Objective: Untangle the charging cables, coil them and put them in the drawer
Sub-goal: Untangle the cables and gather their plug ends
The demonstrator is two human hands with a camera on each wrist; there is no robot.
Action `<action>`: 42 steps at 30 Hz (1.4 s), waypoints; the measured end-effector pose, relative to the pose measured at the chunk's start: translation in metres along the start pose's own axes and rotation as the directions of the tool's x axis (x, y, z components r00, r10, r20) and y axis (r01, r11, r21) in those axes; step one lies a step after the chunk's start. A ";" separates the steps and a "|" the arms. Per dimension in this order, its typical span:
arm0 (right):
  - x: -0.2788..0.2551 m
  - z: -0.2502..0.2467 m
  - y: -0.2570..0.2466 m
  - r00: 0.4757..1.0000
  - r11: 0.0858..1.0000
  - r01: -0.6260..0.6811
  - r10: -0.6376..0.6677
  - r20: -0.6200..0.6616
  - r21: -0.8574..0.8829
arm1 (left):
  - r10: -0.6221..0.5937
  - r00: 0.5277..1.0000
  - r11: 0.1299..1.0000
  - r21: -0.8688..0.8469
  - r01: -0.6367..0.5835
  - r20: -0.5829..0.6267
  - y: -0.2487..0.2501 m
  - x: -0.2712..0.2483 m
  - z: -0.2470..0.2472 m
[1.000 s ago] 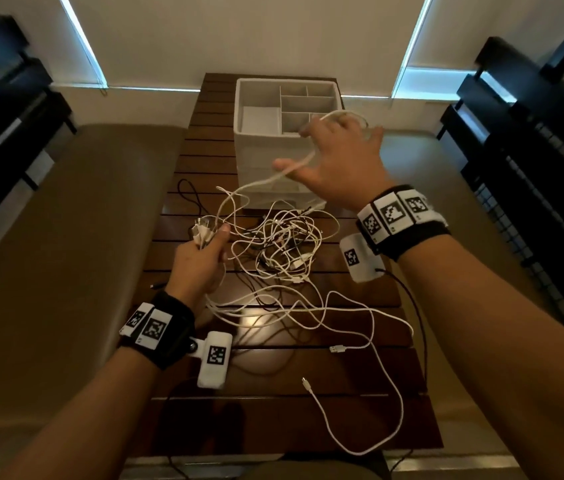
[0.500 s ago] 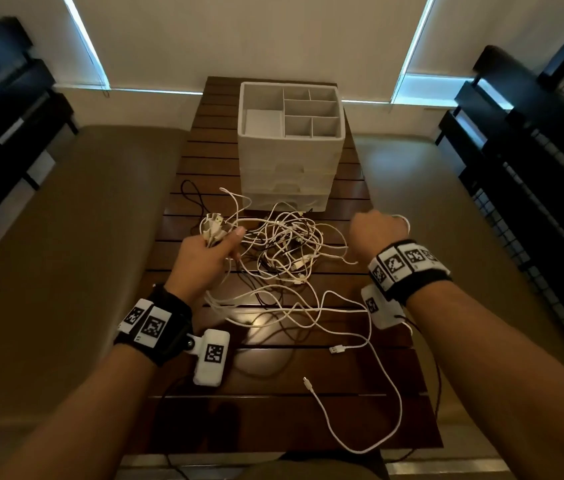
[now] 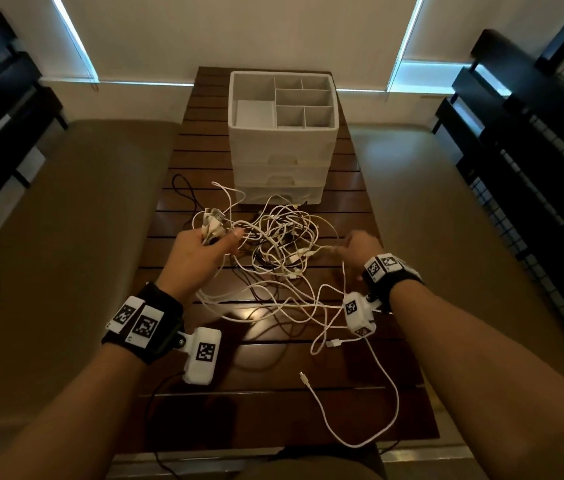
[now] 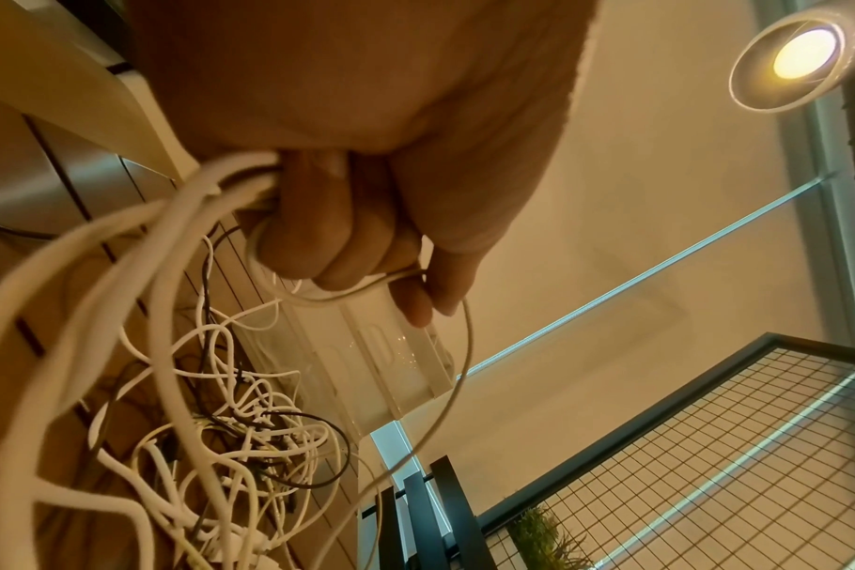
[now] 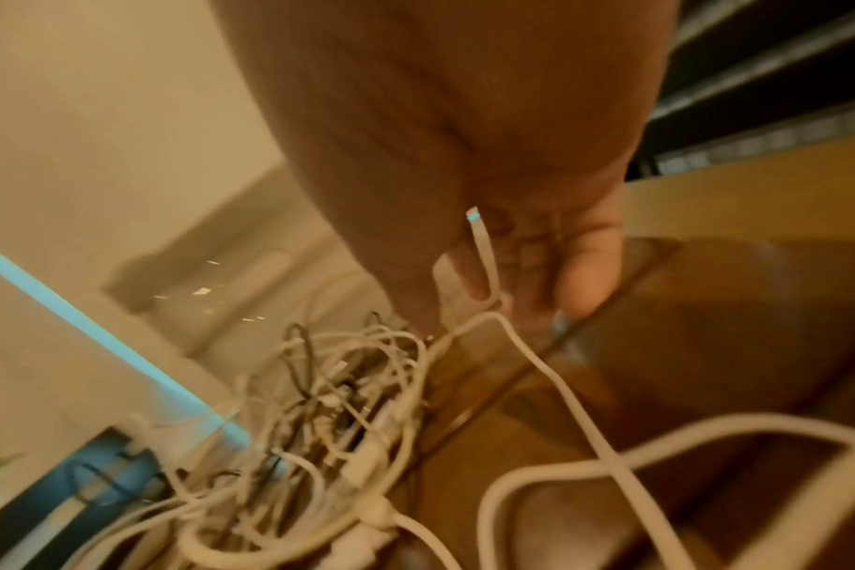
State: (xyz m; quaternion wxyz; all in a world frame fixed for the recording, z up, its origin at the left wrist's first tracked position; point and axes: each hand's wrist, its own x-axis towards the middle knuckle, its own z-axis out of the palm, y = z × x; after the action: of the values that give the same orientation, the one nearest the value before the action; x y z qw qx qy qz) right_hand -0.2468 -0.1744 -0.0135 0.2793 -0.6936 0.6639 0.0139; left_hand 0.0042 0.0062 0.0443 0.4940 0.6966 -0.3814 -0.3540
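A: Tangled white charging cables (image 3: 280, 251) sprawl on the dark slatted wooden table (image 3: 273, 424); left hand (image 3: 197, 258) fingers grip a bunch of plugs.
B: Right hand (image 3: 360, 252) pinches one strand; the white plastic drawer unit (image 3: 282, 147) behind shows only bare top compartments.

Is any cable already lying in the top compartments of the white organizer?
No: in the head view the organizer's top compartments hold no cable; the tangled cables lie on the table before it.

Slatted wooden table (image 3: 266, 415), black wire-grid rack (image 3: 550, 174), lit ceiling lamp (image 4: 789, 63).
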 end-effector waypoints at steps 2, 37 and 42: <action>0.007 0.019 0.010 0.997 0.999 -0.011 0.007 0.082 0.048 | 0.011 1.000 1.000 -0.002 -0.011 0.013 -0.003 -0.001 0.000; -0.094 -0.013 -0.120 0.666 0.665 0.742 -0.745 0.016 0.083 | 0.247 0.955 0.717 -0.694 -0.066 0.163 0.085 0.011 0.010; -0.069 -0.011 -0.068 0.753 0.760 0.635 -0.649 -0.109 -0.135 | 0.188 0.964 0.801 -0.597 -0.039 0.189 0.082 0.014 -0.009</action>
State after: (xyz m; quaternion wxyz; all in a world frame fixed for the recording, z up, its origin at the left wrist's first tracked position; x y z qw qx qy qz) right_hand -0.1961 -0.1184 0.0478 0.1853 -0.8901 0.4029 -0.1052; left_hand 0.0042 -0.0208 0.1236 0.6559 0.4371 -0.3511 -0.5053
